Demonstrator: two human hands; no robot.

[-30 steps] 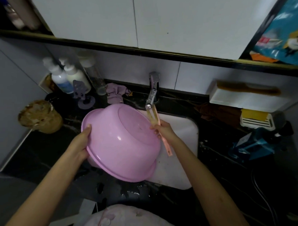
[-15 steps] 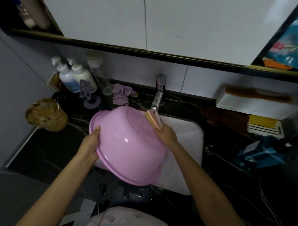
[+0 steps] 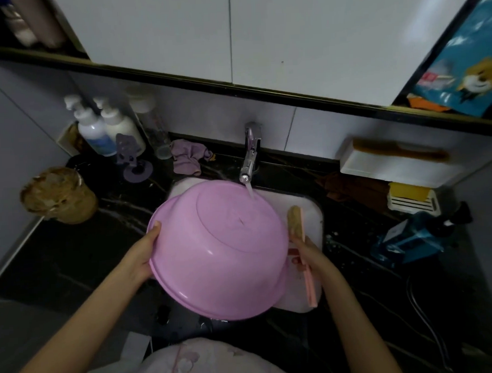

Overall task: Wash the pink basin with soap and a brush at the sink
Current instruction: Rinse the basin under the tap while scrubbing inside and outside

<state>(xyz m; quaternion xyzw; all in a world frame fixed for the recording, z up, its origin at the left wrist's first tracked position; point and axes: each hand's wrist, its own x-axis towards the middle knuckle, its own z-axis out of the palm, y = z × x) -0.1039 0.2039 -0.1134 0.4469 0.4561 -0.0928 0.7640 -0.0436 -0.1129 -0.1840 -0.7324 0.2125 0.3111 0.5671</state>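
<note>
The pink basin point(image 3: 219, 249) is held upside down and tilted over the white sink point(image 3: 310, 211), its base facing me. My left hand point(image 3: 142, 257) grips its left rim. A stream of water from the chrome tap point(image 3: 250, 155) lands on the basin's upper right base. My right hand point(image 3: 308, 252) holds a pink-handled brush point(image 3: 297, 222) just right of the basin, bristles up, handle pointing down toward me. The brush sits beside the basin's side; I cannot tell if it touches.
White pump bottles point(image 3: 101, 127) and a purple cloth point(image 3: 188, 157) stand at the back left of the black counter. A brown tub point(image 3: 59, 194) sits far left. On the right are a white box with a comb point(image 3: 393, 163), a yellow soap dish point(image 3: 411, 200) and a blue object point(image 3: 408, 241).
The brush has come off the basin's upper base and moved down to its right side. Water now runs from the tap onto the basin. The basin has turned its base more toward me.
</note>
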